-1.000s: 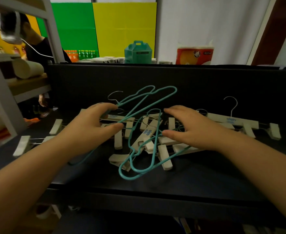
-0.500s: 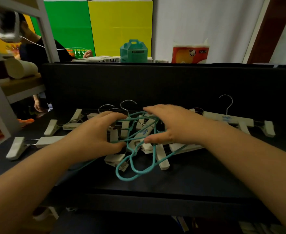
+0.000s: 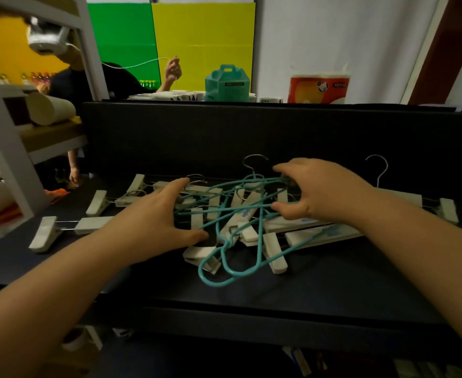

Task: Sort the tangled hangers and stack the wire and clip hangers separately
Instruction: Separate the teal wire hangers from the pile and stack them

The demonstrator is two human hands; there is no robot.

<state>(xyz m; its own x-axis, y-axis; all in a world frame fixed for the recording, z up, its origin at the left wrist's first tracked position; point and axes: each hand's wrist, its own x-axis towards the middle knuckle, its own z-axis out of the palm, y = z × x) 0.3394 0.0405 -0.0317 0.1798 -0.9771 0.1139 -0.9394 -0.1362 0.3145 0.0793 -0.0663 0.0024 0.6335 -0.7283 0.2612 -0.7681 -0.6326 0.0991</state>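
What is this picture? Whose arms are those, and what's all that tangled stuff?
A person wears a camera on their head, so you see their own two arms reaching forward. On the black table lies a tangled pile: thin teal wire hangers mixed with white plastic clip hangers. The right hand curls its fingers round the teal wires at the top of the pile. The left hand reaches into the pile's left side; whether it grips anything is hidden. They're sorting the two kinds apart.

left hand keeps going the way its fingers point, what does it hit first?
Probably the teal wire hangers: the left hand points right and away into the tangle, fingertips already at their strands, white clip hangers just under. Depth unclear.
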